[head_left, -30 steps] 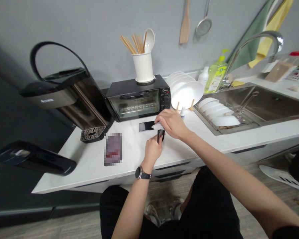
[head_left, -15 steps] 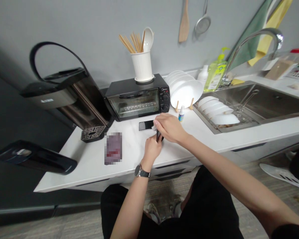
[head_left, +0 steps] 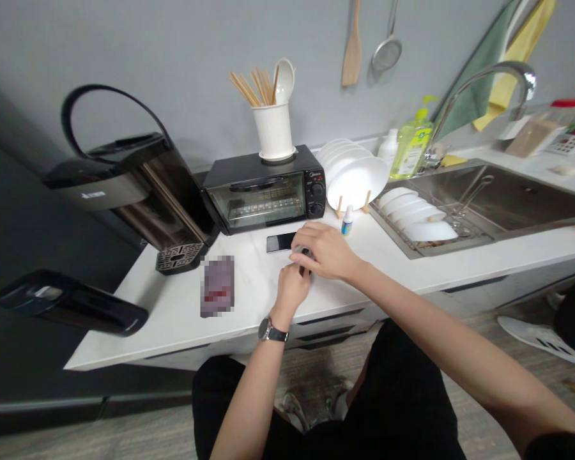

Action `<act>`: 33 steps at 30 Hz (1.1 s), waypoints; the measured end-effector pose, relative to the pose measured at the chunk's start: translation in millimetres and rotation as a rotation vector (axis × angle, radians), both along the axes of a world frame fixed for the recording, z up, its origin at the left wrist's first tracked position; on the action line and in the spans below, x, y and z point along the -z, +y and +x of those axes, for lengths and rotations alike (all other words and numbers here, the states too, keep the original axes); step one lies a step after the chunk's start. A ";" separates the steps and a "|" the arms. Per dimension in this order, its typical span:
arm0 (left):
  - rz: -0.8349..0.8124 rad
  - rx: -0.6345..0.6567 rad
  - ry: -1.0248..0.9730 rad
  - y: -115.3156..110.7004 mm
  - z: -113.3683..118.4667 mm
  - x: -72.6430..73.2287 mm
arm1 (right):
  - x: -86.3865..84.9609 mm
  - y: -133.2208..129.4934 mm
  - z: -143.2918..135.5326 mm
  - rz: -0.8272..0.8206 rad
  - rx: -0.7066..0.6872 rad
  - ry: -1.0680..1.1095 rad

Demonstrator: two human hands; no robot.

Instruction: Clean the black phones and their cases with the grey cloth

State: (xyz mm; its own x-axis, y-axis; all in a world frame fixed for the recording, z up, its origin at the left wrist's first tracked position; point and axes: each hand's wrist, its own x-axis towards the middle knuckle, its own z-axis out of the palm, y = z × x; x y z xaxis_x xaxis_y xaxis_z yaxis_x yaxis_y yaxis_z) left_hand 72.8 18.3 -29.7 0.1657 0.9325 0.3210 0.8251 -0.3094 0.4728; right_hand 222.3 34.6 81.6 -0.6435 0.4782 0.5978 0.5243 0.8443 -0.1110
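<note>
My left hand (head_left: 292, 287) is closed on a small dark thing (head_left: 305, 268), whose kind I cannot make out. From above and to the right, my right hand (head_left: 326, 250) curls over that thing, thumb and fingers bent around a greyish part (head_left: 306, 252) of it. The two hands almost touch, just above the white counter (head_left: 253, 287). Behind them lies a black phone (head_left: 280, 242), partly covered by my right hand. A small white spray bottle (head_left: 347, 220) with a blue label stands beyond my right hand.
A toaster oven (head_left: 263, 198) carries a white utensil holder (head_left: 273, 131). White plates (head_left: 357, 182) stand in a rack beside it. To the right is a sink (head_left: 503, 198) with bowls (head_left: 421, 217). A black drink dispenser (head_left: 148, 191) and a blurred purple item (head_left: 218, 285) are left.
My right hand has turned and curled further over the small thing, its thumb now lower and the greyish part more enclosed. My left hand has stayed nearly in place.
</note>
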 end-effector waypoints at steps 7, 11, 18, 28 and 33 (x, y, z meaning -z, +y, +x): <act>-0.023 0.007 0.023 0.0 3.3 -6.4 | 8.1 0.3 -3.6 0.170 -0.015 -0.045; 0.004 -0.003 -0.107 -4.2 3.1 -11.9 | 10.8 16.6 8.2 0.030 0.184 0.166; -0.064 0.042 -0.523 -13.8 -12.0 -8.9 | 57.6 22.6 31.8 -0.229 0.470 0.462; -0.141 0.100 -0.541 -26.5 -16.5 -1.6 | 92.8 -21.1 13.5 -0.156 0.166 0.220; -0.157 0.125 -0.536 -25.2 -18.1 -2.5 | 85.1 -35.7 8.8 -0.159 -0.010 0.191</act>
State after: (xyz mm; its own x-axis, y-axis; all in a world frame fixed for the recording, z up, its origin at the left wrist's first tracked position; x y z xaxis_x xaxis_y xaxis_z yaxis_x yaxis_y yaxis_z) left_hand 54.7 -6.8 -27.2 0.1301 0.9596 0.2494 0.4193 -0.2812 0.8632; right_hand 231.1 -1.1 -3.5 -0.5313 0.5700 0.6268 0.4723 0.8135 -0.3394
